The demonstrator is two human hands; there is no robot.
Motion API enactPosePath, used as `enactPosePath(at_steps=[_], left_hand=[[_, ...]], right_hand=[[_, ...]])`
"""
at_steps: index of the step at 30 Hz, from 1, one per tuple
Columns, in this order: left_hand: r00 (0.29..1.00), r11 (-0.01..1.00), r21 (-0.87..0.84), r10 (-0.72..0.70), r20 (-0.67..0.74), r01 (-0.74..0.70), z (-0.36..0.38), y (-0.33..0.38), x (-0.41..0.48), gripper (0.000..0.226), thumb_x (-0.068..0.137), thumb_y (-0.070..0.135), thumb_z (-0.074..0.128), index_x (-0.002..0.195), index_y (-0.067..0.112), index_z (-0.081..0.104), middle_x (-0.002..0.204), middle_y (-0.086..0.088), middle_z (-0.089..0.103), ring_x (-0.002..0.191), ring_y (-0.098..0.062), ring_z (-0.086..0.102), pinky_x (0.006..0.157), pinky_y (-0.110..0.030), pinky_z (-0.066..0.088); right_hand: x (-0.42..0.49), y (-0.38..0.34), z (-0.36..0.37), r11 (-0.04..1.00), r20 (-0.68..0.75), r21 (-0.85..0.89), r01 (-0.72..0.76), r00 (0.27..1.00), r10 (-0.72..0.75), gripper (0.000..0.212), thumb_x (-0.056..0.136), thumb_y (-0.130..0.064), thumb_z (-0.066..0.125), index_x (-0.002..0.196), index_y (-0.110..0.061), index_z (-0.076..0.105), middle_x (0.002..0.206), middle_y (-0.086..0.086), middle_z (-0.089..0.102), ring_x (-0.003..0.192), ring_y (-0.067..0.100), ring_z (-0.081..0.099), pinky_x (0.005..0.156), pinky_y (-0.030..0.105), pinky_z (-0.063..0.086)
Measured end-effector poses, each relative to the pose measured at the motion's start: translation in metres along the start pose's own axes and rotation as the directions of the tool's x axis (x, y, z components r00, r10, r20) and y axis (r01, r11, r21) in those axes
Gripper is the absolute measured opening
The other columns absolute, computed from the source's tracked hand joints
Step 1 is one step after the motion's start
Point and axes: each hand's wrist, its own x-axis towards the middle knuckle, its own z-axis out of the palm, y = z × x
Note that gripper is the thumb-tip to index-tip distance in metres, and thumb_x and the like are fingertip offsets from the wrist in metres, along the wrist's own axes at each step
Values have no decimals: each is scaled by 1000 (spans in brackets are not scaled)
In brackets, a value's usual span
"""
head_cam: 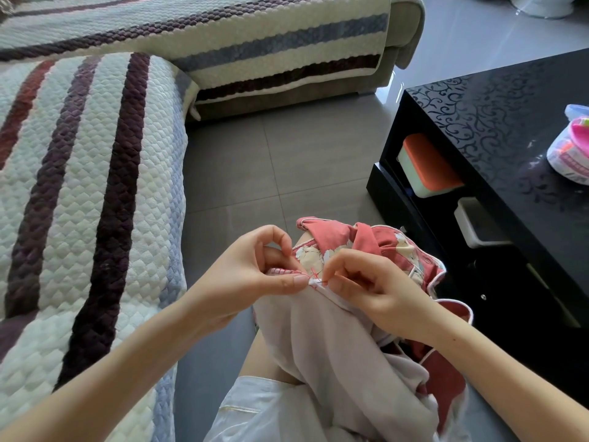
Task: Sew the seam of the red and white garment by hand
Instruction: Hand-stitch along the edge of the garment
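Note:
The red and white garment point(376, 247) lies bunched over my lap, its pale lining side point(322, 339) hanging down toward me. My left hand point(255, 275) pinches the folded seam edge point(314, 283) between thumb and fingers. My right hand point(366, 282) pinches at the seam just right of the left thumb, fingers curled. A short bit of red thread point(315, 273) shows between the two hands. The needle itself is too small to make out.
A sofa with a striped quilted cover point(79, 186) runs along my left and across the back. A glossy black coffee table point(497, 148) stands close on the right, with an orange-lidded box point(427, 165) on its shelf and a plastic bag point(570, 145) on top. Grey tiled floor point(271, 161) lies ahead.

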Motion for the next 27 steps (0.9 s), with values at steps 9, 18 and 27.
enactPosePath(at_steps=[9, 18, 27], left_hand=[[999, 998, -26, 53, -13, -53, 6, -5, -1, 37, 63, -1, 73, 81, 9, 41, 68, -9, 69, 57, -11, 61, 59, -18, 50], [998, 998, -29, 54, -46, -55, 10, -4, -1, 38, 59, 4, 78, 82, 10, 49, 70, -13, 70, 59, -14, 62, 59, -17, 49], [988, 996, 4, 85, -131, -85, 12, -5, 1, 36, 58, 7, 79, 82, 11, 52, 74, -15, 72, 66, -18, 64, 62, -20, 51]], right_hand=[[3, 1, 8, 992, -14, 126, 0, 1000, 2, 15, 91, -27, 52, 89, -15, 63, 77, 14, 56, 68, 32, 51, 60, 36, 41], [-5, 13, 6, 964, -169, -248, 94, 976, -139, 13, 90, -20, 56, 93, -17, 68, 90, -9, 68, 79, 2, 65, 70, 22, 52], [-8, -4, 19, 998, -270, -57, 27, 962, -42, 17, 88, -6, 57, 99, -19, 57, 84, -8, 69, 72, 6, 64, 68, 15, 47]])
